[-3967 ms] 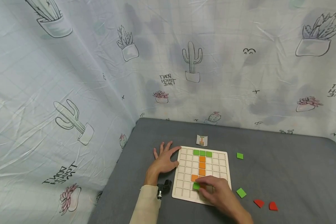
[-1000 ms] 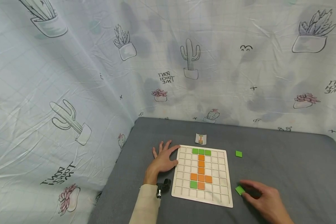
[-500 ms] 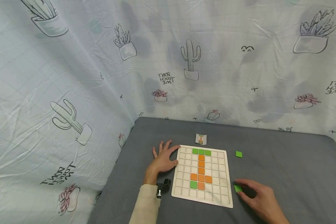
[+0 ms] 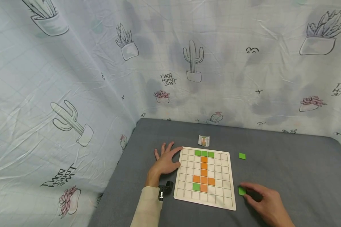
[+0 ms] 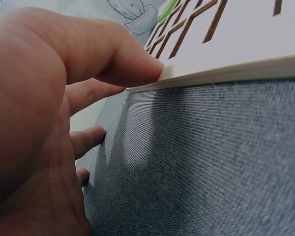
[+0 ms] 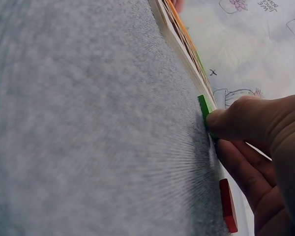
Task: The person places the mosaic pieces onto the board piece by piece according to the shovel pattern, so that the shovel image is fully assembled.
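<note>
A pale wooden grid board (image 4: 225, 198) lies on the grey table. Set into its squares are green tiles (image 4: 204, 154) along the top, a column of orange tiles (image 4: 204, 166) and a lone green tile (image 4: 196, 187) low down. My left hand (image 4: 165, 162) lies spread at the board's left side. Its thumb (image 5: 142, 66) touches the board's edge. To the right of the board, my right hand (image 4: 265, 200) pinches a loose green square tile (image 4: 242, 191) between thumb and fingers, down at the table. In the right wrist view, that green tile (image 6: 204, 108) is partly covered by the thumb.
Another green tile (image 4: 242, 156) lies right of the board's upper corner. A small printed card (image 4: 203, 141) with a coloured grid sits behind the board. Close to my right fingers is a red piece (image 6: 228, 205). Patterned cloth (image 4: 230, 78) hangs behind the table.
My right hand has left the board, where a green tile now lies in the lower part, and moved right to another green tile, which has slid slightly left. My left hand stays put.
</note>
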### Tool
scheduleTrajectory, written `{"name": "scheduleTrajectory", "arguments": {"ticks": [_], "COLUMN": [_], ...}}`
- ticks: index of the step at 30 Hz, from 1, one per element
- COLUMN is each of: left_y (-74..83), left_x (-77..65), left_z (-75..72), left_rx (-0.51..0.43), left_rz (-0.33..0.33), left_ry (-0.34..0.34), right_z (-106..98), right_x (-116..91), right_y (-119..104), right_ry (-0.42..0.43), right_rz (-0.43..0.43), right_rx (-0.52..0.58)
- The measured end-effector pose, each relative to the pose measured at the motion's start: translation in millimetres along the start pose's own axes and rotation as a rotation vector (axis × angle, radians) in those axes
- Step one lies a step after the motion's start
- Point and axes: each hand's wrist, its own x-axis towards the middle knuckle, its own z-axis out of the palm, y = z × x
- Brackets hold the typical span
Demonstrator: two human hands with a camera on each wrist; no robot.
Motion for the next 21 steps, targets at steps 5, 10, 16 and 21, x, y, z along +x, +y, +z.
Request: {"name": "scheduleTrajectory", "arguments": {"ticks": [5,10,16,21], "left_y": [0.5,0.4,0.8,1.3], "left_x": [0.1,1.9,2.2,2.0], "left_z": [-0.3,-0.6,-1.0,-1.2], "left_rx": [0.003,0.017,0.015,0.015], "left_rz": [-0.003,-0.003,0.0,0.001], "left_ry": [-0.001,-0.001,-0.001,0.0], "right_z": [-0.8,-4.0,-9.2,-9.4], "right_x": [0.2,-1.1,-0.6,1.8], "right_y": [-0.8,-4.3,-13.0,-23.9], "right_ry": [0.017,0.042,0.061,0.048], "right_rz": [0.007,0.016,-0.018,-0.057], "right_rx": [0.011,0.02,0.051,0.06]}}
